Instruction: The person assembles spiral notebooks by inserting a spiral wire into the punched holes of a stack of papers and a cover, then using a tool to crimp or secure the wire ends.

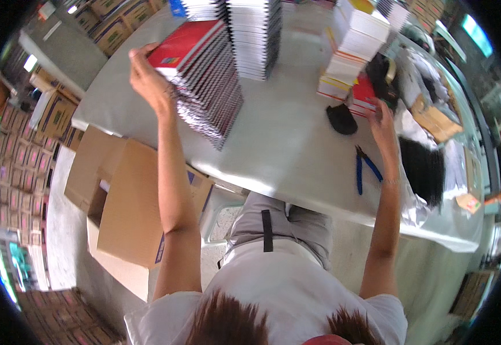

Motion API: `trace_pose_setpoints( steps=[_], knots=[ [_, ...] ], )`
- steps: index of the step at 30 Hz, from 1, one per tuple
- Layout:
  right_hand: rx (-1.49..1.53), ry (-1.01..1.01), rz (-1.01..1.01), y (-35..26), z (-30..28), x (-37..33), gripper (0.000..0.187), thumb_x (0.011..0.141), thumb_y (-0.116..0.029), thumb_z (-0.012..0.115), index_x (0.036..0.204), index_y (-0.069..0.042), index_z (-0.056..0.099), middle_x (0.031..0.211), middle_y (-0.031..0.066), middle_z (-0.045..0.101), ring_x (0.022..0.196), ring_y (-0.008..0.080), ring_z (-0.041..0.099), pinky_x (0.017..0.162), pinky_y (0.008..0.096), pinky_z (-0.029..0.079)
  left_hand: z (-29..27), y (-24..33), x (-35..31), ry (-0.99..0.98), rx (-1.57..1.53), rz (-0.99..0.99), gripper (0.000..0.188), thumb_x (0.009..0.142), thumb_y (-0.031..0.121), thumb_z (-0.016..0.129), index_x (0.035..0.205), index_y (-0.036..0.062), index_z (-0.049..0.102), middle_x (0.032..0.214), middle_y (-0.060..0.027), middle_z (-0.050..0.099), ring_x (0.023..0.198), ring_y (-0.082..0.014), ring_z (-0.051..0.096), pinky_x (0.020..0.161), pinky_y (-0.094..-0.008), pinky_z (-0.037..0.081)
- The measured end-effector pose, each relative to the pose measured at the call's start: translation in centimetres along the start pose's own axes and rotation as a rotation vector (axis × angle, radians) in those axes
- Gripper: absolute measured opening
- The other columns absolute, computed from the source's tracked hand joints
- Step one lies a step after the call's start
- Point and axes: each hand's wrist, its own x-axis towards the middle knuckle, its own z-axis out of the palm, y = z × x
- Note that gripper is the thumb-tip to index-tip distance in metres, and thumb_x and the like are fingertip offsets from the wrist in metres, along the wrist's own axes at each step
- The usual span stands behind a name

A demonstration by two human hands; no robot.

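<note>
My left hand (151,83) is at the left corner of a tall stack of spiral notebooks (216,95). Its bent fingers grip the edge of the top red-covered notebook (186,43). To the right, my right hand (384,125) reaches to the near corner of a small pile with a red cover (364,92). Those fingertips are blurred and partly hidden, so their hold is unclear. Just left of that hand lies a small black object (341,119). Pliers with blue handles (367,171) rest closer to me, jaws pointing away.
Taller notebook stacks (255,40) stand behind on the white table (285,144). White and yellow pads (351,40) are piled at the far right. Bags and dark bristles (423,167) crowd the right side. An opened cardboard box (129,201) sits below the table's left edge.
</note>
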Motion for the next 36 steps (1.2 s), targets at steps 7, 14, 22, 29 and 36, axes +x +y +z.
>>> trace_pose_setpoints(
  steps=[7,14,22,29,36],
  knots=[
    [-0.041,-0.001,0.37,2.4,2.6,5.1,0.054,0.09,-0.041,0.071,0.12,0.002,0.062,0.115,0.0243,0.067,0.112,0.0384,0.062,0.095,0.0443,0.048,-0.1,0.1,-0.3,-0.026,-0.074,-0.073,0.063,0.108,0.046,0.032,0.105,-0.0043,0.069,0.096,-0.0166,0.069,0.086,-0.0239,0.065,0.082,-0.0342,0.053],
    [0.053,0.179,0.415,9.4,4.1,4.3,0.055,0.079,-0.032,0.081,0.116,0.003,0.061,0.103,0.023,0.068,0.099,0.0381,0.067,0.085,0.0428,0.052,-1.1,2.7,-0.3,0.163,-0.133,0.155,0.058,0.107,0.047,0.032,0.115,-0.0002,0.064,0.113,-0.0156,0.065,0.112,-0.0263,0.057,0.1,-0.045,0.041],
    [0.214,0.426,0.302,1.5,0.0,0.0,0.047,0.085,-0.002,0.073,0.129,0.003,0.057,0.097,0.0114,0.069,0.084,0.0204,0.065,0.075,0.0336,0.053,-1.4,9.1,-8.6,0.103,-0.267,0.491,0.04,0.105,0.033,0.042,0.106,-0.0009,0.062,0.108,-0.0116,0.061,0.103,-0.0215,0.056,0.096,-0.0404,0.042],
    [1.372,0.335,0.453,-15.4,-3.7,-7.5,0.029,0.089,0.0,0.072,0.116,-0.008,0.064,0.098,-0.0029,0.059,0.089,0.0081,0.058,0.081,0.0227,0.048,5.7,11.0,-22.2,-0.824,-0.502,-0.518,0.043,0.103,0.027,0.057,0.138,0.0034,0.049,0.118,-0.0049,0.057,0.101,-0.0115,0.054,0.094,-0.0275,0.041],
    [0.536,0.088,0.307,-10.9,-10.1,-8.0,0.04,0.092,0.002,0.065,0.13,-0.007,0.058,0.102,0.0,0.058,0.096,0.009,0.055,0.088,0.0255,0.049,5.0,9.1,-20.5,-1.139,-0.278,-0.121,0.02,0.099,0.0,0.05,0.118,0.0013,0.057,0.111,-0.0108,0.062,0.096,-0.0238,0.059,0.093,-0.032,0.044]
  ],
)
